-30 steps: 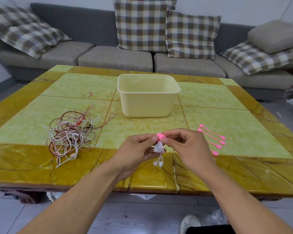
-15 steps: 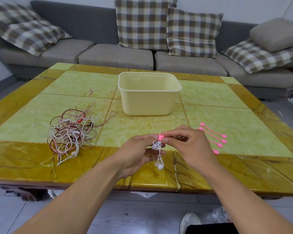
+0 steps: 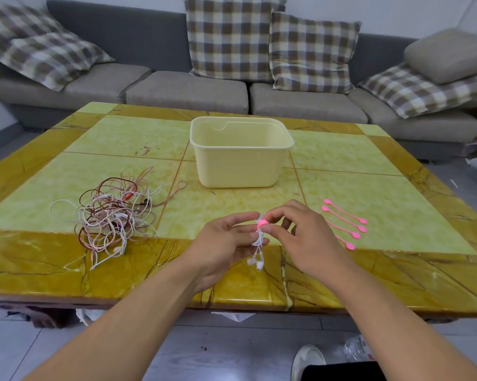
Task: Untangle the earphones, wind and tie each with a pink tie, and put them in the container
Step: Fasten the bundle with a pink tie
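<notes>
Between my two hands, above the table's near edge, hangs a small wound bundle of white earphones [image 3: 258, 244] with its earbuds dangling below. A pink tie [image 3: 262, 223] sits at the top of the bundle. My left hand [image 3: 220, 243] holds the bundle from the left with thumb and fingers. My right hand [image 3: 300, 237] pinches the pink tie from the right. A tangled heap of white, pink and brown earphones [image 3: 110, 213] lies on the table to the left. The pale yellow container [image 3: 240, 166] stands open at the table's middle, with nothing visible inside.
Several spare pink ties [image 3: 344, 221] lie in a row on the table right of my right hand. The yellow-green marble table [image 3: 369, 174] fills the view. A grey sofa [image 3: 187, 92] with checked cushions stands behind it. A shoe [image 3: 308, 361] shows below the table edge.
The hands stay nearly in place; my right fingers have worked the pink tie round the top of the bundle, and its head now shows between the fingertips.
</notes>
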`<act>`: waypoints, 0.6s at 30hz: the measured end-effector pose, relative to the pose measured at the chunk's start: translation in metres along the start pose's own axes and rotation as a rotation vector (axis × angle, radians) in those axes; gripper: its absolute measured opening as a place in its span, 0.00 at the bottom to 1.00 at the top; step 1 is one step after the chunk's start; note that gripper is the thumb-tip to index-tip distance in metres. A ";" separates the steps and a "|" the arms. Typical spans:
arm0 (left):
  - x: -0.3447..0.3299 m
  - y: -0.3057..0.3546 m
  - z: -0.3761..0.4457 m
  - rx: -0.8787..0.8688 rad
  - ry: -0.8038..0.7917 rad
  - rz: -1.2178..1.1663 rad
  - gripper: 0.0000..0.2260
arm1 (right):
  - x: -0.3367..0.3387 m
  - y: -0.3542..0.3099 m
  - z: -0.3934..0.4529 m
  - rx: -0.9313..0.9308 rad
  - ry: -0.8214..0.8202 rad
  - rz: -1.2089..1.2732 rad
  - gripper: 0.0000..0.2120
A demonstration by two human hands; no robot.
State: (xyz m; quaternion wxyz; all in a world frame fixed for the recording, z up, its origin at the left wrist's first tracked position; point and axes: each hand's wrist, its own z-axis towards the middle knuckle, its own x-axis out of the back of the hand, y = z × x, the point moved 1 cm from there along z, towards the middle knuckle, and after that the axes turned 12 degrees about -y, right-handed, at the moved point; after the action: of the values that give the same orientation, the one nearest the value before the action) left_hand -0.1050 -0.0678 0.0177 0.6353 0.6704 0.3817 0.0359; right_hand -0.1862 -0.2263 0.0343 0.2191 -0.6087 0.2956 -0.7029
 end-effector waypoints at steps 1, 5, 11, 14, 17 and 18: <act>0.000 -0.001 0.000 -0.011 0.016 0.034 0.16 | -0.001 -0.001 0.000 -0.002 -0.037 -0.045 0.03; 0.001 -0.003 -0.001 -0.043 0.073 0.173 0.16 | -0.001 -0.002 0.001 0.009 -0.108 -0.161 0.04; -0.003 0.001 -0.001 -0.054 0.047 0.001 0.12 | -0.001 -0.004 0.002 0.089 0.006 -0.213 0.02; -0.003 0.000 -0.001 -0.082 0.041 0.041 0.19 | -0.001 -0.008 0.002 0.075 0.013 -0.183 0.02; -0.003 -0.001 -0.001 -0.119 0.142 0.111 0.21 | 0.001 -0.011 -0.001 0.027 -0.020 0.012 0.03; -0.004 -0.001 -0.002 -0.140 0.173 0.136 0.23 | 0.001 -0.012 -0.002 0.017 -0.035 0.049 0.03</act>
State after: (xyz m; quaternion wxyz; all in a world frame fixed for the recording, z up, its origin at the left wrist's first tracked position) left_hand -0.1093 -0.0688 0.0185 0.6412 0.6433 0.3852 0.1632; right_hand -0.1877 -0.2180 0.0433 0.2464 -0.6118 0.3004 -0.6890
